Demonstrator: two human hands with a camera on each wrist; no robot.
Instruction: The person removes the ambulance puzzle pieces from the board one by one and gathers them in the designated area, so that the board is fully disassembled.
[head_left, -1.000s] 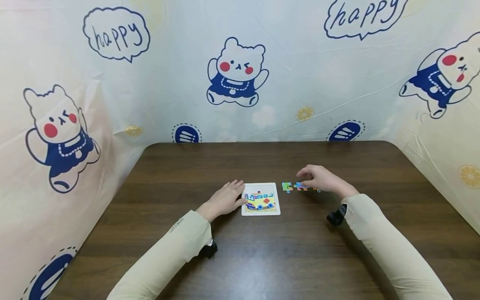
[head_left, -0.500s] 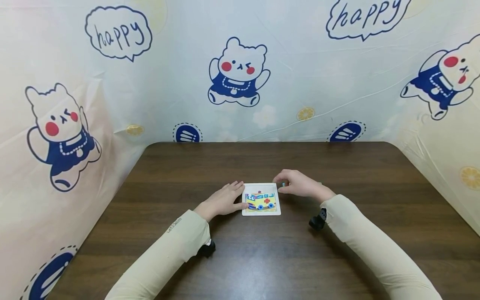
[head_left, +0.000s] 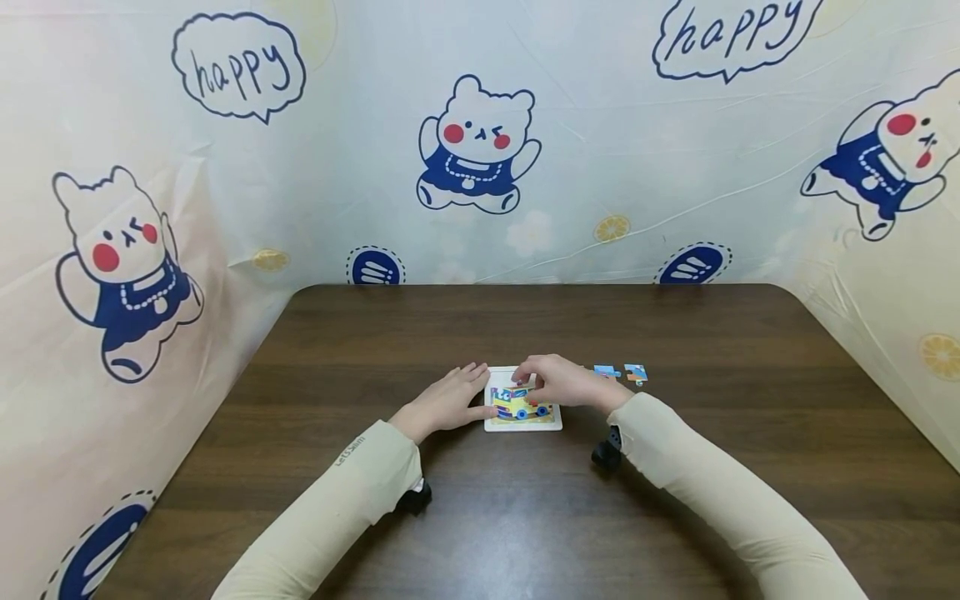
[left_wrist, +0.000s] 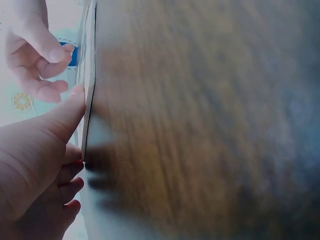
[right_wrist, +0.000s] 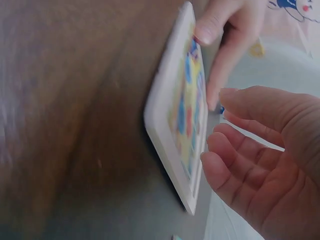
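2 hands: my head feed had the left hand (head_left: 446, 402) at the left side of the puzzle tray (head_left: 522, 427) and the right hand (head_left: 558, 381) reaching in over it from the other side.
Left grip: pretty relaxed, fingers fairly straight and spread, thumb tip on the white rim and fingertips by the far left corner. It touched the tray without wrapping round it.
Right grip: fingers and thumb partly bent, tips drawn toward each other. Honestly couldn't tell from my end whether a piece sat between them, the fingers hid that spot.
Tray: flat on the brown table (head_left: 525, 525), around the middle. It carried a picture (head_left: 502, 405) of a yellow vehicle with blue wheels; the right hand blocked my view of the upper right part.
Spares: I made out 2 loose pieces (head_left: 636, 372) on the wood right of the tray, just past the right wrist, mostly blue.
Sleeves: pale fabric (head_left: 337, 500) on both arms, a black gadget (head_left: 415, 497) under each cuff.
Backdrop: a light sheet (head_left: 337, 167) with cartoon bears and "happy" bubbles.
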